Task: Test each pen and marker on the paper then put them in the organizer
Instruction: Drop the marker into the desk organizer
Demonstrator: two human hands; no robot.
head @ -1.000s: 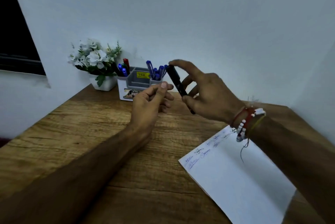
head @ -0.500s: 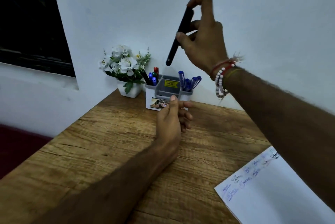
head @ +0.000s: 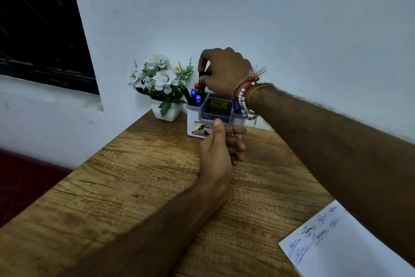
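Above the organizer (head: 195,119), just left of frame centre, my right hand (head: 224,70) pinches the black marker (head: 202,81) upright, its lower end going into the left compartment among blue, red and green caps. It could jam on those or tip the organizer. My left hand (head: 219,146), half curled, seems empty. Paper (head: 350,245) lies lower right on the desk (head: 146,175).

Black marker (head: 202,79) upright, entering the organizer (head: 195,123)'s left compartment.
Scribbled white paper (head: 341,247) lies flat, well apart from the organizer.
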